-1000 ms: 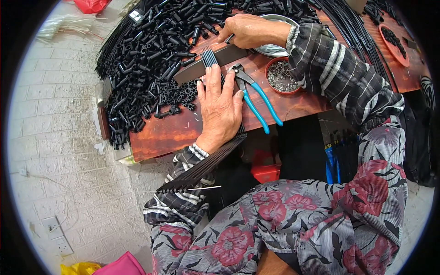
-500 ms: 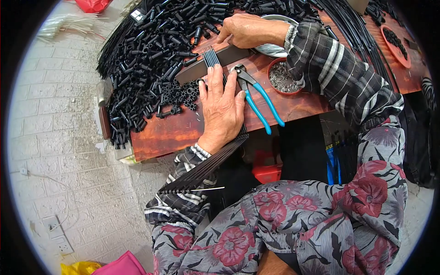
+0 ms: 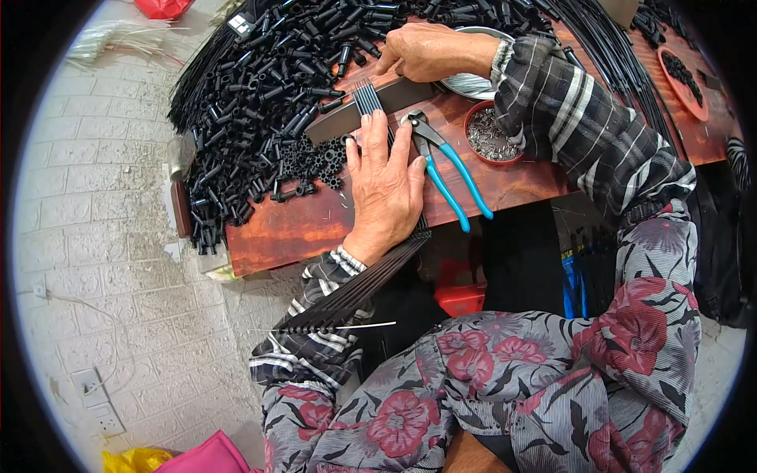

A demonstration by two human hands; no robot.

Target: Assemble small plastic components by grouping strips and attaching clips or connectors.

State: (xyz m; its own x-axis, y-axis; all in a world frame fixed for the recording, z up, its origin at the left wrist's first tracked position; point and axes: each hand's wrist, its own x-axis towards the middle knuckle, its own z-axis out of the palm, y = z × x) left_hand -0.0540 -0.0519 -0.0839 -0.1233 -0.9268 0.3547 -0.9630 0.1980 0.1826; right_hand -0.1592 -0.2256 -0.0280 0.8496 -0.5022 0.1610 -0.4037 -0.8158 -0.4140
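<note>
My left hand [image 3: 384, 185] lies flat with its fingers stretched out over a row of thin black rods [image 3: 367, 99], pressing them side by side. The rods cross a dark brown bar [image 3: 406, 94], and their other ends fan out [image 3: 347, 288] over my left sleeve. At the far end of the bar, my right hand [image 3: 422, 51] is closed beside the thin rod tips, index finger bent down. Whatever its fingers hold is hidden. Pliers with blue handles [image 3: 449, 177] rest just right of my left hand, jaws toward the bar.
A big heap of black plastic tube fittings [image 3: 260, 102] covers the table's left and back. A red bowl of small metal pieces [image 3: 489, 134] stands by my right sleeve, near a round metal dish [image 3: 473, 85]. Long black rods [image 3: 607, 55] and a red tray [image 3: 683, 85] lie farther right.
Both hands keep almost the same place and pose. The whole picture has shifted very slightly; nothing is visibly taken up or let go.
</note>
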